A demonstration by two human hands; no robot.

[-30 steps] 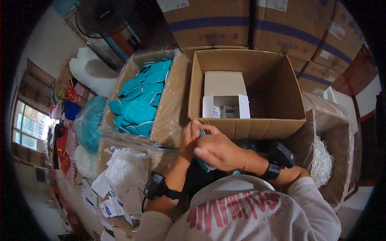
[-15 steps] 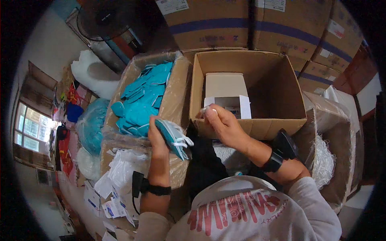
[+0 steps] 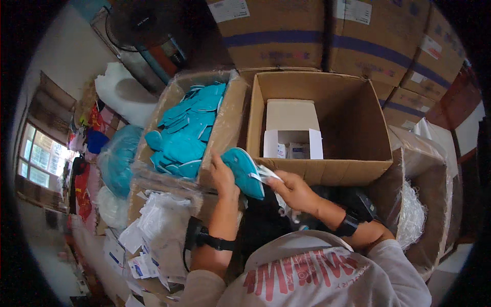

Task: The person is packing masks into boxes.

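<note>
My left hand [image 3: 224,176] is closed around teal face masks [image 3: 242,170] that look stacked together, held in front of my chest. White elastic straps [image 3: 265,173] stick out from their right end. Closed at that end, my right hand [image 3: 295,192] grips the straps, and its fingertips are partly hidden. More teal masks [image 3: 186,130] fill a plastic-lined carton [image 3: 228,120] just beyond my left hand.
An open brown carton [image 3: 327,171] ahead holds pale smaller boxes [image 3: 291,115], one with open flaps. White plastic bags [image 3: 161,212] and printed cards [image 3: 143,265] lie at left. White elastic strands [image 3: 410,220] hang in a right-hand box. Large sealed cartons [image 3: 273,46] are stacked behind.
My right hand has come down and toward the masks and now grips their straps. My left hand has moved right and turned the masks, showing more of their teal faces.
</note>
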